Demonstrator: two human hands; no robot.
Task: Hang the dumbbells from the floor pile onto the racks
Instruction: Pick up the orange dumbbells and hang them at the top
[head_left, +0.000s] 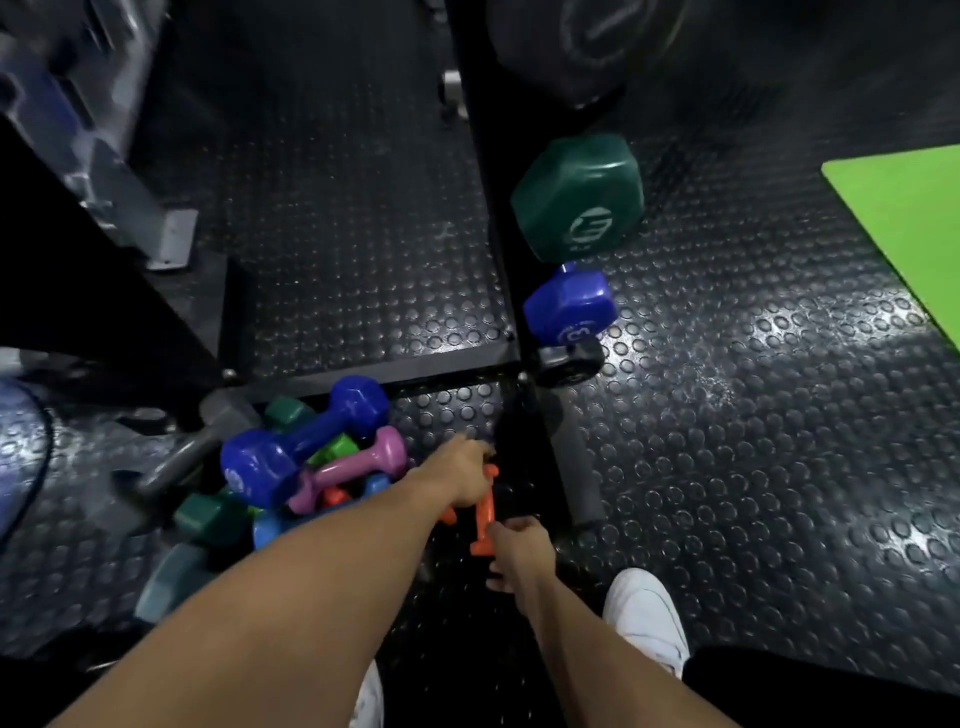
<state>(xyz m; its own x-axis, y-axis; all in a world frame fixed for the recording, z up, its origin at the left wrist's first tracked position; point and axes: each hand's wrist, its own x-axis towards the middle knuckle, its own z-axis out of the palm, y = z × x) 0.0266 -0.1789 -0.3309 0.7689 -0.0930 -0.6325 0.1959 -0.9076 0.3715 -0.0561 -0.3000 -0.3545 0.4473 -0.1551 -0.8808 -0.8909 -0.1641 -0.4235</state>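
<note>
I see the black rack (488, 218) rising toward twelve o'clock, a green dumbbell (576, 197) and a blue dumbbell (569, 306) already hung on its right side. The floor pile (280, 478) lies at nine o'clock of my hands. My left hand (462, 480) is wrapped round an orange dumbbell (484, 512); my right hand (519, 545) sits at its lower head, at six o'clock, though I cannot tell whether those fingers grasp it. I judge I should hold the handle squarely before lifting.
</note>
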